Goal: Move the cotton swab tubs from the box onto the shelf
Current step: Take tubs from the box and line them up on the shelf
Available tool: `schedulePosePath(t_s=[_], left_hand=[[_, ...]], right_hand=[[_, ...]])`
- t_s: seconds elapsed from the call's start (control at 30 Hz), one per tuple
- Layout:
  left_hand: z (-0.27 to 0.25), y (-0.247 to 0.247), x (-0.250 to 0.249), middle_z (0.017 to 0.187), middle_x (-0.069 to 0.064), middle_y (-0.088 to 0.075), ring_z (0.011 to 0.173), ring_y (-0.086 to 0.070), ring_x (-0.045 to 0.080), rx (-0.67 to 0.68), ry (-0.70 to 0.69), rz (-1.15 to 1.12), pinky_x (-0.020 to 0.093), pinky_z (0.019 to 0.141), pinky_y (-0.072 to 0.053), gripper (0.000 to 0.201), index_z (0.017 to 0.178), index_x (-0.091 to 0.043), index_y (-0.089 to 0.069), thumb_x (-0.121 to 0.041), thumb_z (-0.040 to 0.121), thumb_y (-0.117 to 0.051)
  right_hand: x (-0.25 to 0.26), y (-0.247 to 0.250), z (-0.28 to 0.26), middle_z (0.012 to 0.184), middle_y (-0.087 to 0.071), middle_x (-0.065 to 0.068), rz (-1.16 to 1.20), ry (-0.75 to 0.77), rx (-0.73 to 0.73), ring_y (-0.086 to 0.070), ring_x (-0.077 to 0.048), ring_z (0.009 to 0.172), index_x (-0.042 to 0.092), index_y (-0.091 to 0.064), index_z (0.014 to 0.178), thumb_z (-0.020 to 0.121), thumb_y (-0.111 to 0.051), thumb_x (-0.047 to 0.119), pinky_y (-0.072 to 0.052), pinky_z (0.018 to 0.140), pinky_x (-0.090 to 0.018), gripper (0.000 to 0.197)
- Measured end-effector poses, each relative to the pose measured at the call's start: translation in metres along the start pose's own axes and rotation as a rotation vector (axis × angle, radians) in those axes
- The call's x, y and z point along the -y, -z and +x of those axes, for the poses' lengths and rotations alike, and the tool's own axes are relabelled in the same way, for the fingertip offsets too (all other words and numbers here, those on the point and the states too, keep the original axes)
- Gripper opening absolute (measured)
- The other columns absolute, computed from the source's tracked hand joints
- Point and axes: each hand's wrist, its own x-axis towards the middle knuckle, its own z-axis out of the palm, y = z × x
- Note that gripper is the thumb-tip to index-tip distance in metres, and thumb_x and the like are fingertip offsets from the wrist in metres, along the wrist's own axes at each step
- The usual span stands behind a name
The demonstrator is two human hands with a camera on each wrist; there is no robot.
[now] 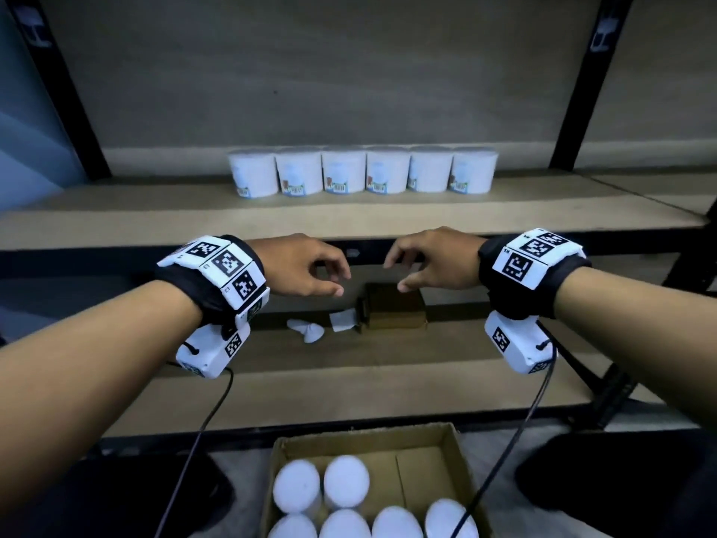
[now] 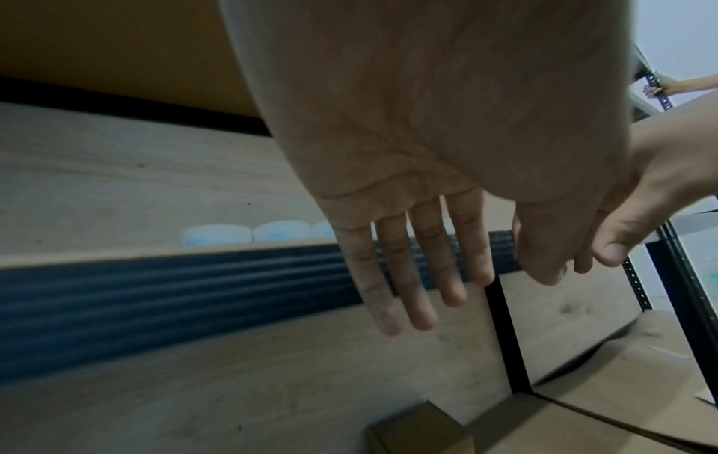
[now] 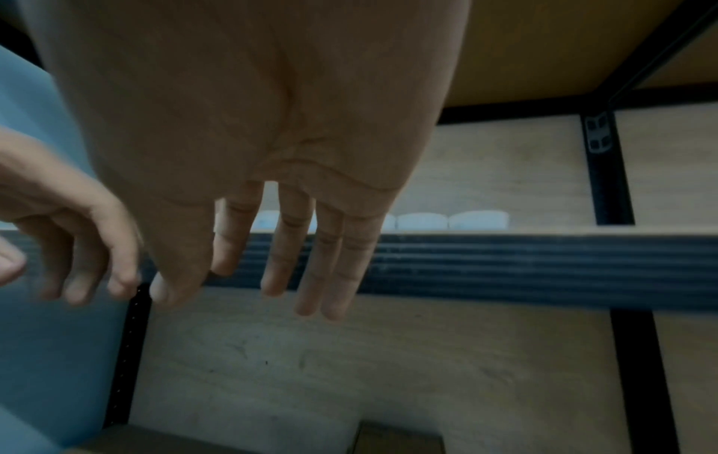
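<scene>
Several white cotton swab tubs (image 1: 362,170) stand in a row at the back of the wooden shelf (image 1: 155,215). More tubs (image 1: 345,481), seen by their white lids, fill the front and left of the open cardboard box (image 1: 423,436) below me. My left hand (image 1: 310,271) and right hand (image 1: 423,264) hover side by side in front of the shelf's front edge, fingers relaxed, holding nothing. In the wrist views the left fingers (image 2: 419,276) and right fingers (image 3: 287,245) hang nearly straight, with the tub row (image 3: 450,219) behind them.
A small brown carton (image 1: 392,308) and scraps of white paper (image 1: 322,326) lie on the lower shelf board. Black uprights (image 1: 582,83) frame the shelf bay. Wrist camera cables (image 1: 198,432) hang down toward the box. The box's right part shows bare cardboard.
</scene>
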Motion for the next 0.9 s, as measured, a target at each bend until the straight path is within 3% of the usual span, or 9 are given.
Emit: schedulePosePath(t_s=[0.1,0.23,0.33,0.4,0.5,0.6,0.73,0.83,0.9], left_hand=[[-0.001,-0.02,0.008,0.107,-0.022,-0.066,0.101,-0.061,0.003,0.016,0.012,-0.013,0.024,0.091,-0.049,0.029,0.115,-0.034,-0.064,-0.044,0.088,-0.066],[-0.001,-0.062,0.024,0.106,-0.016,-0.068,0.091,-0.061,0.003,0.051,0.044,-0.05,0.011,0.083,-0.044,0.03,0.115,-0.029,-0.065,-0.04,0.088,-0.068],[-0.002,-0.095,0.04,0.107,-0.015,-0.068,0.079,-0.059,-0.007,0.076,0.079,-0.108,0.013,0.081,-0.046,0.029,0.113,-0.029,-0.065,-0.041,0.087,-0.069],[-0.001,-0.118,0.051,0.107,-0.014,-0.068,0.076,-0.057,-0.015,0.086,0.099,-0.146,0.005,0.076,-0.044,0.029,0.112,-0.027,-0.066,-0.04,0.086,-0.07],[-0.002,-0.158,0.065,0.105,-0.007,-0.067,0.079,-0.058,-0.012,0.122,0.143,-0.177,-0.003,0.07,-0.036,0.03,0.113,-0.02,-0.067,-0.034,0.087,-0.071],[-0.006,-0.199,0.078,0.108,-0.001,-0.066,0.068,-0.054,-0.018,0.181,0.232,-0.281,-0.004,0.065,-0.034,0.032,0.116,-0.015,-0.065,-0.027,0.087,-0.071],[-0.017,-0.246,0.092,0.109,-0.003,-0.062,0.076,-0.054,-0.008,0.229,0.294,-0.305,-0.003,0.067,-0.034,0.035,0.117,-0.015,-0.065,-0.027,0.086,-0.073],[-0.026,-0.288,0.101,0.113,-0.002,-0.066,0.101,-0.064,0.014,0.289,0.356,-0.321,0.019,0.085,-0.046,0.041,0.117,-0.023,-0.067,-0.038,0.08,-0.071],[-0.03,-0.314,0.107,0.126,0.003,-0.064,0.115,-0.059,0.021,0.296,0.387,-0.29,0.025,0.097,-0.044,0.049,0.124,-0.024,-0.065,-0.04,0.077,-0.068]], right_hand=[[-0.004,-0.019,0.004,0.106,-0.069,0.005,0.044,0.008,-0.017,-0.061,-0.006,0.091,0.029,-0.065,0.117,0.083,-0.077,0.035,-0.046,0.085,-0.021,0.036],[-0.006,-0.061,0.016,0.099,-0.072,0.01,0.074,0.007,0.013,-0.062,-0.005,0.091,0.03,-0.066,0.114,0.082,-0.077,0.035,-0.041,0.081,-0.018,0.034],[-0.011,-0.098,0.025,0.097,-0.071,0.008,0.141,-0.002,0.05,-0.064,-0.007,0.091,0.028,-0.067,0.11,0.081,-0.079,0.032,-0.045,0.087,-0.021,0.031],[-0.015,-0.123,0.032,0.097,-0.068,0.007,0.182,-0.006,0.089,-0.062,-0.008,0.087,0.028,-0.066,0.108,0.081,-0.079,0.032,-0.047,0.087,-0.023,0.03],[-0.016,-0.162,0.039,0.103,-0.064,0.007,0.199,-0.035,0.174,-0.06,-0.01,0.092,0.029,-0.063,0.114,0.082,-0.077,0.036,-0.046,0.086,-0.025,0.035],[-0.019,-0.203,0.047,0.111,-0.061,0.005,0.211,-0.067,0.257,-0.059,-0.014,0.096,0.031,-0.06,0.119,0.085,-0.074,0.037,-0.049,0.09,-0.03,0.038],[-0.022,-0.253,0.051,0.122,-0.057,-0.005,0.205,-0.075,0.323,-0.054,-0.016,0.102,0.028,-0.054,0.13,0.087,-0.071,0.037,-0.047,0.093,-0.033,0.047],[-0.023,-0.293,0.053,0.128,-0.05,-0.009,0.263,-0.104,0.376,-0.051,-0.021,0.113,0.029,-0.048,0.135,0.088,-0.068,0.042,-0.04,0.092,-0.029,0.053],[-0.026,-0.32,0.055,0.131,-0.047,-0.007,0.271,-0.14,0.418,-0.05,-0.025,0.121,0.031,-0.044,0.137,0.086,-0.068,0.047,-0.041,0.098,-0.034,0.059]])
